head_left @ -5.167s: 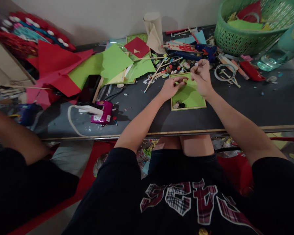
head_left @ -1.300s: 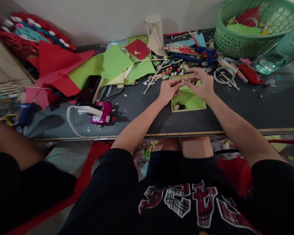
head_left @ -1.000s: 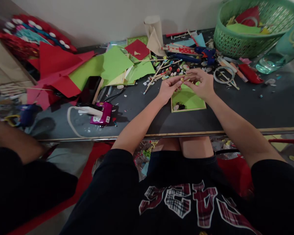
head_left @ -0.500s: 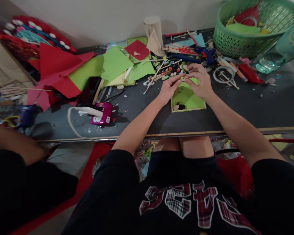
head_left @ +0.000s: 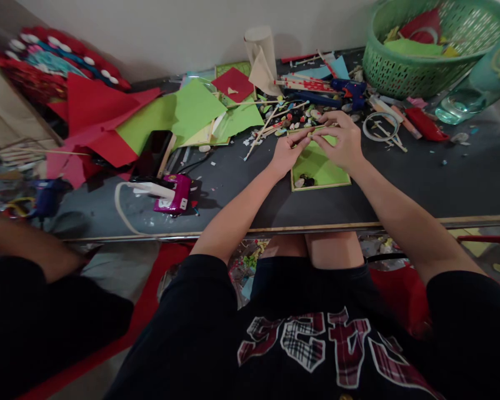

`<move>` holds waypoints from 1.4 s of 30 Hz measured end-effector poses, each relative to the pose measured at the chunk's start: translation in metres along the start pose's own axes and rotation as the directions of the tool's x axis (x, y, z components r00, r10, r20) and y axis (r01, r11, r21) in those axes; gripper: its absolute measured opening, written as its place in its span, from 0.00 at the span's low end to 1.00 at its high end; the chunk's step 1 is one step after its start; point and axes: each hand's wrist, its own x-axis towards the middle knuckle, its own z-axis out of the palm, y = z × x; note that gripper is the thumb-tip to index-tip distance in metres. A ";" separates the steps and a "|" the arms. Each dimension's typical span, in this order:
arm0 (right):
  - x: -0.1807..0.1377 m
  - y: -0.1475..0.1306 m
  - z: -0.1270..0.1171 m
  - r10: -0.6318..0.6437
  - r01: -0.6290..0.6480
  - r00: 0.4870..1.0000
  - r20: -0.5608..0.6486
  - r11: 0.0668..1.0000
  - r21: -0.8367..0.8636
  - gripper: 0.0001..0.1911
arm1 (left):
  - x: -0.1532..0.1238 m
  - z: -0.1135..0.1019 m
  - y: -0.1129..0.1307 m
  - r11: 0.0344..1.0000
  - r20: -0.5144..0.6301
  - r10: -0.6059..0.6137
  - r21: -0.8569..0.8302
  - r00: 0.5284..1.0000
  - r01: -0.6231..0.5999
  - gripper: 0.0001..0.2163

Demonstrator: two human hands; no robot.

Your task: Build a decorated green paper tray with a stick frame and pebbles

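My left hand (head_left: pixel 285 155) and my right hand (head_left: pixel 344 141) meet over the far part of a bright green square panel (head_left: pixel 325 166) edged with thin sticks. Between the fingertips of both hands is a small yellowish, pebble-like piece (head_left: pixel 310 135), partly hidden by the fingers. Both hands are closed in a pinch. In the panel's near left corner sit a few dark and pale pebbles (head_left: pixel 304 181). Just beyond my fingers lies a heap of coloured pebbles (head_left: pixel 292 118) mixed with thin wooden sticks (head_left: pixel 261 133).
A blue glue gun (head_left: pixel 352 91), a tape roll (head_left: pixel 380 127) and a green basket (head_left: pixel 389 72) are behind on the right, near a clear bottle (head_left: pixel 462 103). Leftward are coloured paper (head_left: pixel 198 108), a phone (head_left: pixel 154 154) and a purple power socket (head_left: pixel 174 194). Another person's arm (head_left: pixel 29 244) is far left.
My fingertips have shifted slightly around the small piece, and my right-hand fingers have drawn closer together. The panel and its pebbles stay in place. The other person's arm moved slightly.
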 end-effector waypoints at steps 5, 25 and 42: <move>-0.001 0.004 0.002 -0.026 0.028 0.999 0.022 0.995 -0.093 0.24 | 0.003 -0.002 -0.009 1.000 -0.020 0.006 0.005 1.000 -0.006 0.21; -0.008 -0.026 0.010 0.056 -0.045 0.998 0.022 0.935 -0.351 0.16 | 0.004 0.003 -0.012 0.998 -0.165 -0.057 0.029 0.985 0.063 0.15; -0.004 0.014 0.008 -0.010 0.011 1.000 0.008 0.969 -0.248 0.25 | 0.003 0.002 -0.006 0.995 -0.119 -0.064 -0.080 0.991 0.055 0.23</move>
